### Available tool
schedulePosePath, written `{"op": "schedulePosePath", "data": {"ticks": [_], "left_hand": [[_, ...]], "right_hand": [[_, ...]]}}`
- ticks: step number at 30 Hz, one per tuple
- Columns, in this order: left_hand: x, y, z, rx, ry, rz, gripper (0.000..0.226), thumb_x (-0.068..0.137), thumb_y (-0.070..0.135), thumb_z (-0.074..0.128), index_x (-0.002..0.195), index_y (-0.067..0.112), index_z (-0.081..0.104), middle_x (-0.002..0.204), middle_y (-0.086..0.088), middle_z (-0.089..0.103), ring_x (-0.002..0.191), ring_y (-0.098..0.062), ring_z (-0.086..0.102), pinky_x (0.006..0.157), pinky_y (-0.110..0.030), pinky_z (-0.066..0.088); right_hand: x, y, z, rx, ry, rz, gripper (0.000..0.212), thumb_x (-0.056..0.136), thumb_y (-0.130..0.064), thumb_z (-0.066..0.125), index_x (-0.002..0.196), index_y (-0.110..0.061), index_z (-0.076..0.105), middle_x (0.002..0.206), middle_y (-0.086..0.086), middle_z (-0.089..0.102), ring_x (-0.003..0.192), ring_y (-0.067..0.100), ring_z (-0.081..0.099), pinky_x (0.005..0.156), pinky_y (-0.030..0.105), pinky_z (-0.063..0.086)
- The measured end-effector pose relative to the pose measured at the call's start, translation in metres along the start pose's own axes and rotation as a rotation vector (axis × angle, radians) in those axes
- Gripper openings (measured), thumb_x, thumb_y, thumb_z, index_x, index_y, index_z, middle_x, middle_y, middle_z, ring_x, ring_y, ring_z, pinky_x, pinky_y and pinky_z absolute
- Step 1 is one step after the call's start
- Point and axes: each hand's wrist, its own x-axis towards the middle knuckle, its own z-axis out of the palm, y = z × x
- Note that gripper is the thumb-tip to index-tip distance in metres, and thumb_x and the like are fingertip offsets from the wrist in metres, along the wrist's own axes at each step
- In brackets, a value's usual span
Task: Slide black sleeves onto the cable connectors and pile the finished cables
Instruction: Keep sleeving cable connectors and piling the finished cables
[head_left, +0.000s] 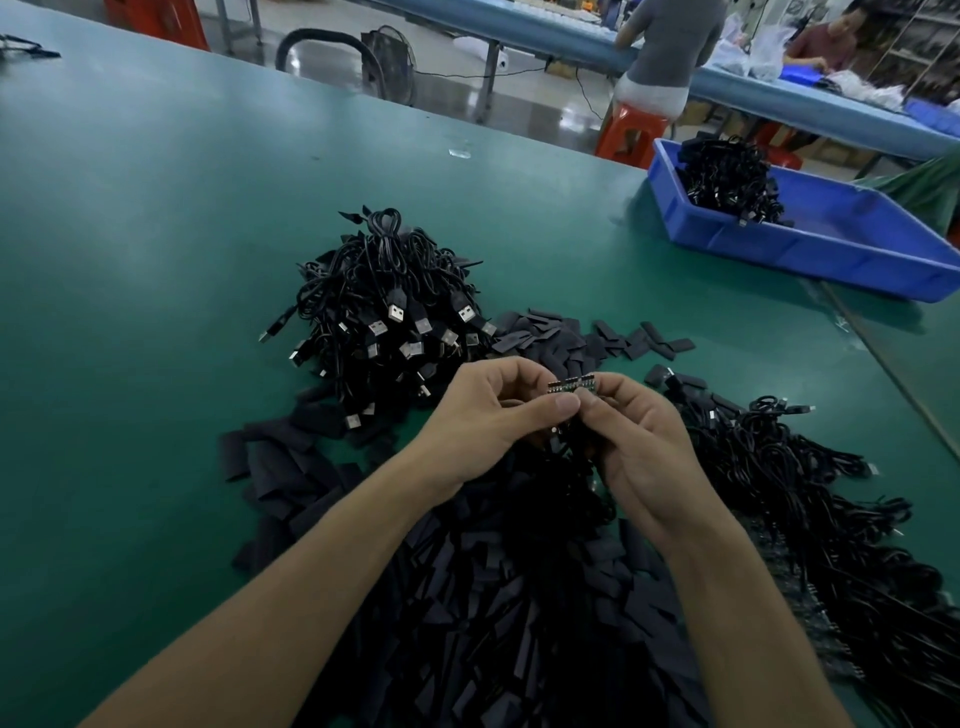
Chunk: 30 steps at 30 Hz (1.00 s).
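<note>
From the head camera, looking down over the green table, both hands met just above the middle of the work. The left hand had its fingers curled in and its thumb laid flat across a small bundle of connectors. The right hand was curled the same way, pinching that bundle from the other side. The connectors stood side by side in a short row, bare and greenish, with tiny bright contacts along the top edge. Their black leads dropped between the palms and were lost against the dark stuff below.

Under and near the forearms lay a broad drift of black sleeves, flat, matte, short rectangles, with more scattered just beyond the hands. Farther off to the left rose a heap of cables, coiled black wire with silver USB plugs poking out. To the right, loose cables trailed toward the near edge. At the far right sat a blue bin, holding more black cable.
</note>
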Motion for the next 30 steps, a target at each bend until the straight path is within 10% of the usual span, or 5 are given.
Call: {"op": "schedulePosePath", "data": {"ticks": [10,16,20,26,30], "left_hand": [[-0.002,0.0,0.001,-0.205,-0.073,-0.022,0.01,0.077,0.025,0.075,0.078,0.015,0.073,0.074,-0.002,0.068,0.066,-0.011,0.063,0.068,-0.021,0.056],[0.003,0.009,-0.01,-0.339,0.081,0.114,0.018,0.092,0.029,0.056,0.093,0.011,0.06,0.088,-0.006,0.075,0.082,-0.022,0.072,0.079,-0.036,0.06],[0.004,0.024,-0.022,-0.301,0.267,0.262,0.017,0.105,0.021,0.047,0.091,0.015,0.055,0.063,0.004,0.06,0.047,-0.009,0.052,0.059,-0.027,0.055],[0.004,0.042,-0.032,0.01,0.406,0.356,0.027,0.108,0.018,0.041,0.109,0.023,0.067,0.059,0.009,0.036,0.047,-0.007,0.027,0.042,-0.022,0.026],[0.007,0.043,-0.035,0.126,0.304,0.26,0.043,0.105,0.004,0.04,0.146,0.015,0.048,0.06,0.013,0.05,0.054,-0.005,0.043,0.051,-0.023,0.042]], "right_hand": [[-0.005,-0.007,-0.003,0.228,-0.117,0.146,0.01,0.089,-0.015,0.064,0.087,-0.009,0.072,0.084,0.01,0.07,0.073,0.016,0.068,0.069,0.026,0.059],[0.0,-0.026,-0.02,0.291,0.343,-0.055,0.003,0.084,-0.016,0.063,0.083,-0.019,0.063,0.074,-0.002,0.063,0.065,0.012,0.059,0.065,0.026,0.054],[-0.002,-0.037,-0.031,0.252,0.517,-0.236,0.025,0.095,-0.007,0.059,0.078,-0.024,0.063,0.078,-0.006,0.061,0.065,0.01,0.055,0.069,0.026,0.05],[-0.01,-0.03,-0.015,-0.552,0.075,-0.242,0.015,0.085,-0.015,0.075,0.079,-0.029,0.072,0.08,-0.004,0.072,0.072,0.012,0.067,0.071,0.023,0.057],[-0.011,-0.023,-0.005,-0.695,-0.328,0.099,0.027,0.087,-0.049,0.071,0.09,-0.022,0.074,0.085,0.001,0.077,0.077,0.018,0.074,0.071,0.028,0.058]]}}
